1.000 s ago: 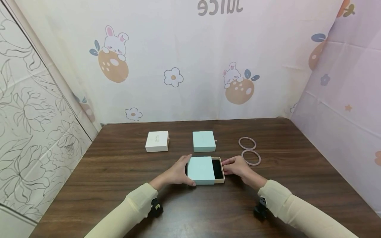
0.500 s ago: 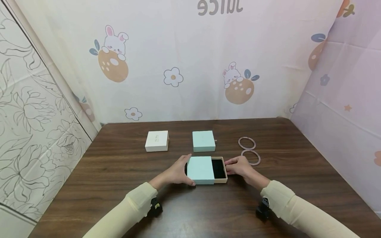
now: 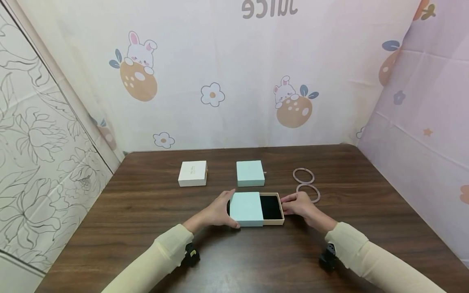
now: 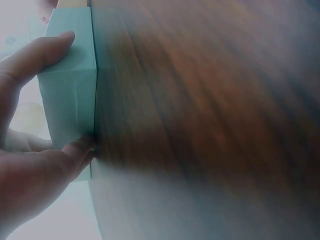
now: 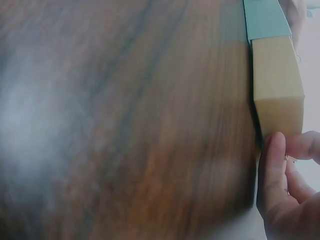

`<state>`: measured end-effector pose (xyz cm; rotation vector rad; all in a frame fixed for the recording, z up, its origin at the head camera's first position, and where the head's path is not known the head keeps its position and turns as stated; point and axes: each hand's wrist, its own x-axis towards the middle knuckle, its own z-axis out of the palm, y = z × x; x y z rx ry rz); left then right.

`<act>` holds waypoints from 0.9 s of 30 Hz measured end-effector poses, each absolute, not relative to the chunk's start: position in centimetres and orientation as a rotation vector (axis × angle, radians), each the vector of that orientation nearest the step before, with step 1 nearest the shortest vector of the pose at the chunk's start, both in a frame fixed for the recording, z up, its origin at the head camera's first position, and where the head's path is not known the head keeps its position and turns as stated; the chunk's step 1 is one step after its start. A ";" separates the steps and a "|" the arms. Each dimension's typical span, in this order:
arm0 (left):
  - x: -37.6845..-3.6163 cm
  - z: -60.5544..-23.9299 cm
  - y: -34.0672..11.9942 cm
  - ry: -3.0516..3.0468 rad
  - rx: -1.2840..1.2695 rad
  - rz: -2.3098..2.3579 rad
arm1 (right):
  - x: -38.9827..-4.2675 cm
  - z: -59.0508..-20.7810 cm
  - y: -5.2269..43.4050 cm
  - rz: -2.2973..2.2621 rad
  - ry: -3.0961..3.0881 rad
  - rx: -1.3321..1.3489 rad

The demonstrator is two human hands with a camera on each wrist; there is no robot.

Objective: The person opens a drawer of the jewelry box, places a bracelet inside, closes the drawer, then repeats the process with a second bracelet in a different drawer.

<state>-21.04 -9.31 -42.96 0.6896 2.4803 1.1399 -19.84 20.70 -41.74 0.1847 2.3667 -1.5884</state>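
Note:
A mint-green drawer box lies near the middle of the table, its beige drawer slid partly out to the right. Black lining shows inside the drawer. My left hand grips the sleeve from its left end; in the left wrist view the thumb lies on the front side. At the drawer's right end, my right hand pinches with thumb and fingers. The right wrist view shows the fingertips against the beige end face; what small part they pinch is mostly hidden.
Behind stand a white box and a second mint box, each with a small tab on its right. Two pale pink rings lie behind my right hand. A printed curtain hangs along the table's back edge.
My right hand has moved right, and the beige drawer has come further out of the sleeve, showing more black lining. My left hand and the sleeve stay almost still.

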 end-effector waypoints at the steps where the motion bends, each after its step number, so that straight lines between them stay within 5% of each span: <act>1: -21.0 -43.0 -9.3 2.481 0.689 1.140 | -19.8 -41.7 20.8 -1.590 2.368 0.192; 27: -21.1 -43.3 -9.1 2.464 0.697 1.161 | -19.9 -41.7 22.2 -1.612 2.332 0.127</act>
